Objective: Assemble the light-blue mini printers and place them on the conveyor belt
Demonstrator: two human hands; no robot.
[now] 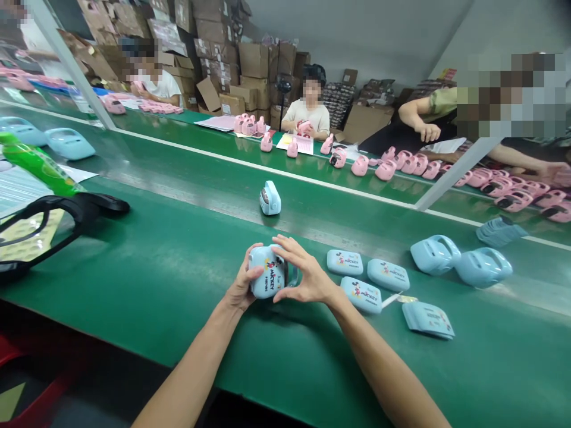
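Note:
Both of my hands hold a light blue device [266, 272] with a cartoon print, just above the green table [156, 279]. My left hand [243, 285] grips its left side with the thumb on the front. My right hand [303, 273] wraps its right side, fingers curled over the top. Just to the right lie three blue printed cover panels [344, 262] [388, 274] [361, 295]. A finished blue device [270, 198] stands alone further back on the belt.
Two blue shells [435, 254] [483, 267] and a stack of blue panels [427, 319] lie at right. A black-framed holder [40, 229] and a green bottle [38, 165] sit at left. Across the belt, people work among rows of pink devices [404, 163]. Cardboard boxes [250, 59] fill the back.

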